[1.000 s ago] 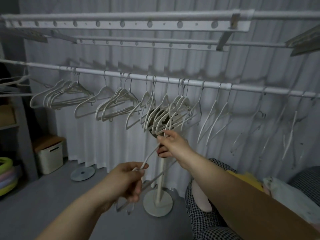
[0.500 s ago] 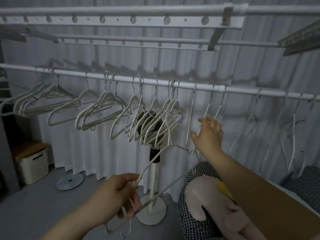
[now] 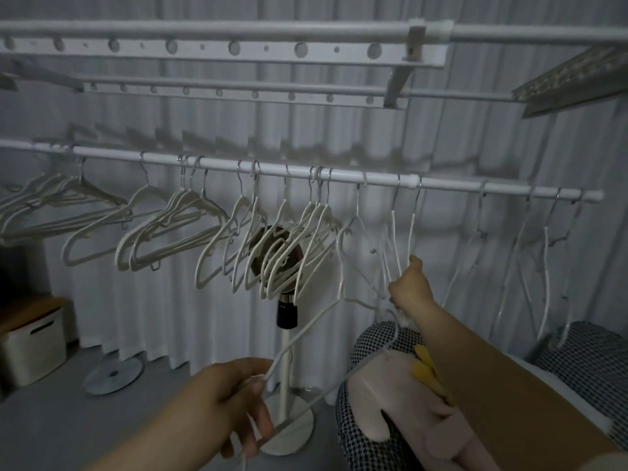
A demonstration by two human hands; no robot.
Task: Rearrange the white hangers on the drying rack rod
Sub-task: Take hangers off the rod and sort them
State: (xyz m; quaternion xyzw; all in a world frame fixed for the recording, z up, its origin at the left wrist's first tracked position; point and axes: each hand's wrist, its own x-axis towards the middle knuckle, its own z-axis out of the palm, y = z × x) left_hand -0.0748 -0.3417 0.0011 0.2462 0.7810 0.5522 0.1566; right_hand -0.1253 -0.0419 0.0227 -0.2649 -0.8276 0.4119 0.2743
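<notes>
White pleated curtain (image 3: 339, 130) covers the back wall, grey floor (image 3: 68, 433) below. Drying rack rod (image 3: 441, 189) runs across mid-frame, dipping slightly to the right, with two perforated rails (image 3: 204, 49) above it. White hangers (image 3: 319, 217) hang by their hooks along the rod. They're bunched in groups on the left and centre, sparser and turned edge-on toward the right end.

I see the left hand (image 3: 231, 399) low in frame holding a loose hanger (image 3: 341, 270) off the rod. Its fingers (image 3: 263, 426) are curled round the bottom bar and shoulder wire, thumb on top. The hook points up just beside the centre bunch, below the rod and not on it.

Right hand (image 3: 411, 290) is raised further right, fingers closed round the lower wires of the edge-on pair (image 3: 411, 232). That pair is hooked on the rod, one either side of its joint collar.

Pedestal fan (image 3: 287, 338) stands behind the centre bunch, head partly hidden by hangers, round base on the floor. Storage box (image 3: 34, 341) with a wooden lid sits far left, with a flat round disc (image 3: 114, 375) on the floor near it. Bottom right there's a checked cushion (image 3: 370, 341) with a pink plush toy (image 3: 407, 396) on it, beneath the right forearm.
</notes>
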